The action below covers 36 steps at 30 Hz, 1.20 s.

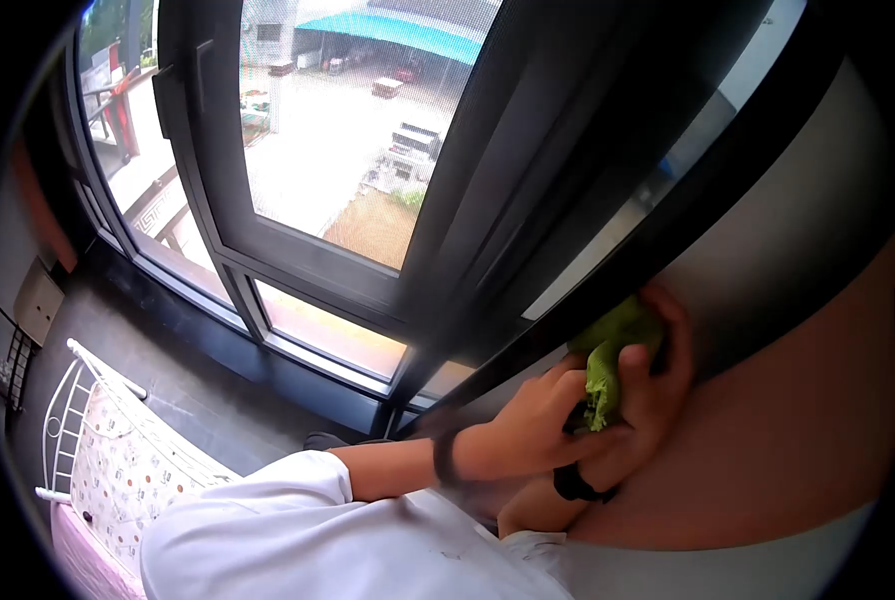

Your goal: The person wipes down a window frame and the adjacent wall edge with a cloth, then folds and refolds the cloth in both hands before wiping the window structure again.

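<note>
A crumpled green cloth (602, 375) is bunched between my two hands beside the dark window frame. My right hand (657, 395), with a black band at its wrist, curls its fingers round the upper part of the cloth, its thumb lying against the near side. From the left, my left hand (532, 425) comes up to the lower end of the cloth with its fingers bent and pressed together. A dark band also circles my left wrist. The fingertips of my left hand are partly hidden at a small dark gap beside the cloth.
A dark-framed window (317, 255) with a mesh screen fills the upper middle, with a yard outside. White metal-framed furniture with a patterned cover (117, 455) stands at lower left on the dark floor (187, 370). A brown surface (767, 440) lies to the right.
</note>
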Tool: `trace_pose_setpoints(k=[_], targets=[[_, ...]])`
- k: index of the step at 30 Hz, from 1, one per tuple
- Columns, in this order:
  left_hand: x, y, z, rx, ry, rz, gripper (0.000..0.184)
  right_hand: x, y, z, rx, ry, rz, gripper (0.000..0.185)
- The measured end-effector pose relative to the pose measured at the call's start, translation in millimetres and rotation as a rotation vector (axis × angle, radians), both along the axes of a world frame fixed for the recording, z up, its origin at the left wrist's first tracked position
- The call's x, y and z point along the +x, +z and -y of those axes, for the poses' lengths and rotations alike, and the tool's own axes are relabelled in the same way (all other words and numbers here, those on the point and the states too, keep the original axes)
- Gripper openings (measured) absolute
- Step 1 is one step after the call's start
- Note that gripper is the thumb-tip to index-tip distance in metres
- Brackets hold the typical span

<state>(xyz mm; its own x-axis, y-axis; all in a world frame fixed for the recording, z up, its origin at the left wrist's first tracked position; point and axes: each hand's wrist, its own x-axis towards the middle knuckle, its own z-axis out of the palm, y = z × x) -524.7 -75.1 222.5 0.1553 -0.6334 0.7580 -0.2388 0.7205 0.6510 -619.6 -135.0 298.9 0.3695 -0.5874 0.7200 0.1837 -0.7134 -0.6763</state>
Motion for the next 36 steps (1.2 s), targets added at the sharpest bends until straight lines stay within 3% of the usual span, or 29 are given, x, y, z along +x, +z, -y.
trace_pose_setpoints(k=[2,4,8,9,11,14,17,20,26,29,32,36], targets=[[6.5,0.9,-5.1,0.114,-0.064,0.020,0.055,-1.3,-1.2,-2.7,0.036,0.003,-0.030,0.051],[9.8,0.1,-11.1,0.243,-0.079,-0.134,0.060,5.3,-2.9,-11.7,0.134,-0.053,-0.030,0.056],[22.7,13.0,-11.9,0.148,-0.096,-0.278,0.063,4.8,-5.1,-8.8,0.105,-0.078,0.015,0.056],[27.7,17.3,-15.0,0.193,-0.073,-0.077,0.063,4.2,-7.5,-6.1,0.123,-0.068,0.029,0.055],[28.1,11.0,-13.7,0.212,-0.060,-0.031,0.061,5.7,-15.0,-3.4,0.127,-0.058,0.056,0.054],[23.9,9.7,-4.3,0.204,-0.018,-0.074,0.056,7.3,-14.5,-2.6,0.115,-0.113,-0.025,0.050],[25.9,2.7,-0.9,0.154,-0.015,-0.050,0.053,16.8,-16.4,-13.3,0.213,-0.100,0.084,0.048],[29.0,-5.8,6.4,0.093,0.025,0.082,0.052,24.2,-21.8,-15.4,0.203,-0.209,0.136,0.057],[33.0,-9.1,-6.1,-0.060,0.056,0.183,0.055,32.6,-14.0,-26.5,0.228,-0.248,0.221,0.051],[44.3,0.9,-19.8,-0.199,-0.004,0.161,0.048,25.5,-9.3,-25.2,0.224,-0.160,0.194,0.038],[53.9,-3.9,-25.3,-0.097,0.017,0.214,0.052,19.7,-8.7,-28.3,0.321,-0.170,0.090,0.032],[66.5,-3.6,-29.9,-0.026,0.075,0.293,0.054,22.7,-23.3,-11.7,0.177,-0.204,0.080,0.031]])
